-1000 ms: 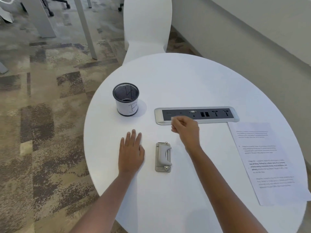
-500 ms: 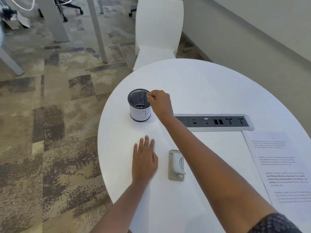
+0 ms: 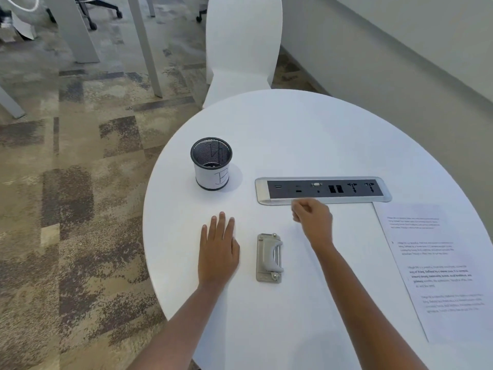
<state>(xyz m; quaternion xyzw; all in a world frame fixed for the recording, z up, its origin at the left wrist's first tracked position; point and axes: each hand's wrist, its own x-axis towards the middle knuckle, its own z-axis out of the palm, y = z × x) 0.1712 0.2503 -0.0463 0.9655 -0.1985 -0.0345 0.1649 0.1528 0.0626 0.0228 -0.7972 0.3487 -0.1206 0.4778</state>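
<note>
- The hole punch lies flat on the white worktop with its lever up. It sits between the two forearms, probably so that either hand can reach it without stretching.
- The left hand lies palm down just left of the hole punch, not touching it. Its grip is apart, with straight fingers pressed on the worktop and holding nothing. It looks like a brace for the body while the other arm works.
- The right hand hovers beyond the hole punch and a little to its right. Its grip is drawn together, with the fingers curled under and the thumb against them. Nothing shows between them, and whether something tiny is pinched there I cannot tell.
- The socket panel is set into the worktop beyond the hole punch. The right knuckles are at its near rim.
- The mesh cup, marked "B", stands upright beyond the hole punch and to its left. It is open at the top and ready to take small things.
- A printed sheet lies flat well to the right of the hole punch, apart from both hands, likely the paper to be punched.
</note>
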